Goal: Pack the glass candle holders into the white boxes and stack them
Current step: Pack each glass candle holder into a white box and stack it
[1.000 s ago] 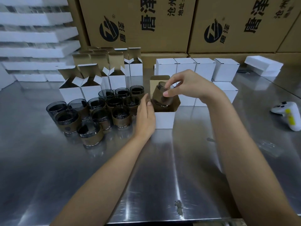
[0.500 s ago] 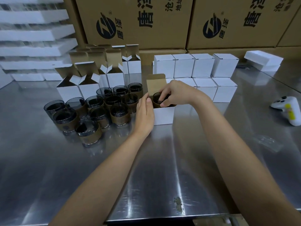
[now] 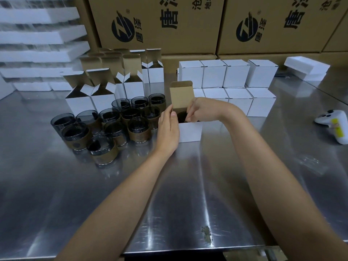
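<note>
Overhead light is reflected as streaked glare on the steel table [image 3: 188, 185]; beyond its far left corner, foam trays [image 3: 37, 34] are blurred.

1 open white box [image 3: 190, 131] stands upright just right of the left hand [image 3: 167, 129] and under the right hand [image 3: 203, 110], its brown lid flap raised behind. Inside sits 1 dark glass candle holder [image 3: 181, 117], upright. Left of the left hand cluster more smoky holders [image 3: 138, 129] with brown bands. Beyond them stand empty boxes [image 3: 102, 102], flaps up. Beyond the right hand stand 2 rows of closed boxes [image 3: 236, 75].
</note>
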The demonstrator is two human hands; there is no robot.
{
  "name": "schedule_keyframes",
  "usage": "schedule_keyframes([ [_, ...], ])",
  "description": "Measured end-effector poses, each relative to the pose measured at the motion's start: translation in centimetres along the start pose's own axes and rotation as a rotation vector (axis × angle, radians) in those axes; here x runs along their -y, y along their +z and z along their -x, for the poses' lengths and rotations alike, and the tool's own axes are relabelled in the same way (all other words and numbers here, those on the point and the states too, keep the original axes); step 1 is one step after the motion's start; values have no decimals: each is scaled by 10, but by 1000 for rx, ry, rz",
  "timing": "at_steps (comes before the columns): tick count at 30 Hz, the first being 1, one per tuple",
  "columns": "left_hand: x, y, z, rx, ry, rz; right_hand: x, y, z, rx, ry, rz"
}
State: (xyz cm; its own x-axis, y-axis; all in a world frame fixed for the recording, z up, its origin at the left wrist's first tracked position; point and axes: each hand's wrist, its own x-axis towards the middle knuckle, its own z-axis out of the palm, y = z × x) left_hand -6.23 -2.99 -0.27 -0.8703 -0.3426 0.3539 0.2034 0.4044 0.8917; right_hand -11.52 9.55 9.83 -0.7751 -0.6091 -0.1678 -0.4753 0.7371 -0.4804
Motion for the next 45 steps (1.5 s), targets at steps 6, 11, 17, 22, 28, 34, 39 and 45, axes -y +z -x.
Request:
schedule_keyframes([
  [6,1,0,-1,-3,17,10,1,1,-1,31,84,52],
  [11,3,0,-4,-42,-23,119,-11,-9,2,-373,25,-202],
  [17,3,-3,-12,-132,-236,451,-52,-13,0,-456,169,-558],
  [22,1,-3,-17,-103,-382,769,-66,61,2,-753,153,-894],
  [28,-2,-13,-16,-57,-505,1001,-64,72,-6,-681,102,-1146],
  [34,2,-10,-15,60,-414,796,-54,80,-7,-514,-12,-1106],
  [39,3,-4,-15,58,-383,632,-51,79,-5,-516,4,-1054],
  [45,-1,-4,-15,95,-388,633,-47,77,-3,-527,6,-1038],
])
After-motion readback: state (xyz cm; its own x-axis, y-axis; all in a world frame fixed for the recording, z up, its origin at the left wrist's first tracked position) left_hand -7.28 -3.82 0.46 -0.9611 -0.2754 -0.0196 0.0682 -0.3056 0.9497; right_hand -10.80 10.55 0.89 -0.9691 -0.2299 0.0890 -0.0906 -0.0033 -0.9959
